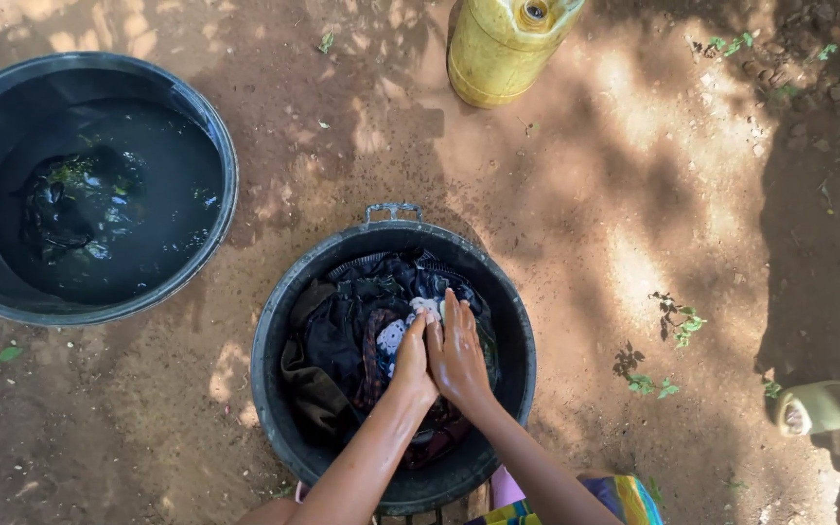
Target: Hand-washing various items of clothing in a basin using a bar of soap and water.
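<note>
Two hands work side by side in the black basin set on the bare dirt; the left hand and the right hand lie pressed against each other, palms down, fingers mostly straight and pointing away from the person; whether any fingers curl into cloth underneath, I cannot tell from here. Under and ahead of them sits the heap of dark clothes, filling most of the basin, with a white patterned piece showing just at the left hand's fingertips; so the cloth is directly beneath the palms, touching them, not gripped from the side.

The laundry looks wet, so I would judge it soft, limp, heavy with water and somewhat slippery; it would bunch anywhere, and a fistful taken from the top folds near the white patch seems the easiest hold; a seam or thick edge would slip less than flat fabric.

Well apart to the upper left stands a bigger tub of dark water with something sunk in it; a yellow jerrycan stands beyond the basin; a green sandal shows at the right edge.
</note>
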